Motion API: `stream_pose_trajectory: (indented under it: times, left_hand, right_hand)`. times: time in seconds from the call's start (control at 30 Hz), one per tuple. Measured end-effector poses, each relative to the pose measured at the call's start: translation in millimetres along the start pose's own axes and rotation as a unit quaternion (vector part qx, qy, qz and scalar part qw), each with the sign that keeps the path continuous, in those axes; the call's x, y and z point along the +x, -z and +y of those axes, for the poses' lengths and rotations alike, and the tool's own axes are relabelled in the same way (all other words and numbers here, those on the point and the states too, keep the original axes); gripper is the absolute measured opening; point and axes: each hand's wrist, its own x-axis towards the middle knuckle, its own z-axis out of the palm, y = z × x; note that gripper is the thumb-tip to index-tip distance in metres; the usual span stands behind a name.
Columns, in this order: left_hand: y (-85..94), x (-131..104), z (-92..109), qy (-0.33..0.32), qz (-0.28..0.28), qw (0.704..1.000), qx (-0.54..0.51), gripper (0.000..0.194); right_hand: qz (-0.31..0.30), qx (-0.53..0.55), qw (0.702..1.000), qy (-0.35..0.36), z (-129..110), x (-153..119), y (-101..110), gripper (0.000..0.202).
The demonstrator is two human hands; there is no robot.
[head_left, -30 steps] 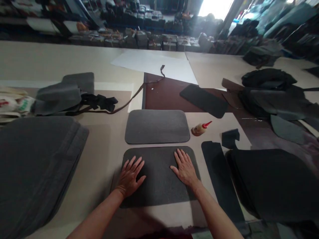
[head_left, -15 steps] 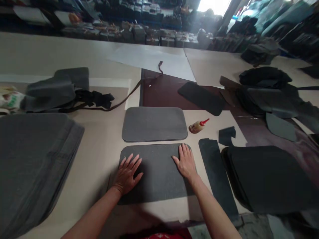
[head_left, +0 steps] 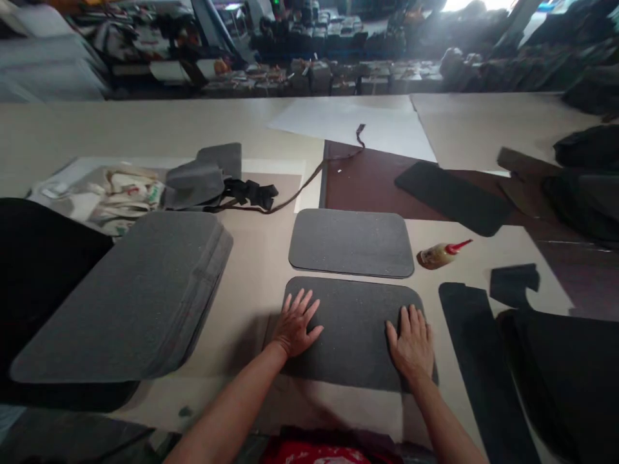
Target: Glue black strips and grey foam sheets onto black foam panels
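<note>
A dark grey panel with rounded corners (head_left: 355, 322) lies flat on the table in front of me. My left hand (head_left: 297, 325) rests on its left part, palm down with the fingers spread. On its right part lies my right hand (head_left: 411, 341), flat, thumb apart from the fingers. Just beyond sits a second, shallower grey panel (head_left: 351, 243), close to the first one's far edge. To the right of that panel, a small glue bottle with a red nozzle (head_left: 438, 256) lies on its side.
A thick stack of grey panels (head_left: 130, 296) stands at left, a black stack (head_left: 575, 374) at right. Dark strips (head_left: 488, 361) lie between. Farther back are a bag of gloves (head_left: 128, 193), a brown strap (head_left: 304, 183) and a black piece (head_left: 449, 193).
The view has turned to the left, so the table's things appear farther right and more of the left stack shows. My right hand has slid a little nearer along the panel's right side.
</note>
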Motion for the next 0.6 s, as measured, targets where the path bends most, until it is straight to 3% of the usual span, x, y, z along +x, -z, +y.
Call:
stream_pose_trajectory:
  times: [0.27, 0.5, 0.6]
  left_hand:
    - [-7.4, -0.8, -1.8, 0.059, 0.039, 0.997, 0.007, 0.083]
    - [-16.6, 4.2, -1.7, 0.168, 0.066, 0.983, 0.042, 0.082]
    - [-16.6, 9.3, -3.1, 0.252, 0.086, 0.962, 0.057, 0.08]
  right_hand:
    - [0.008, -0.007, 1.0, -0.012, 0.9, 0.6, -1.5, 0.069]
    - [0.012, -0.011, 1.0, -0.011, -0.9, 0.8, -2.2, 0.068]
    - [0.014, -0.017, 1.0, -0.013, -0.9, 0.8, -2.9, 0.067]
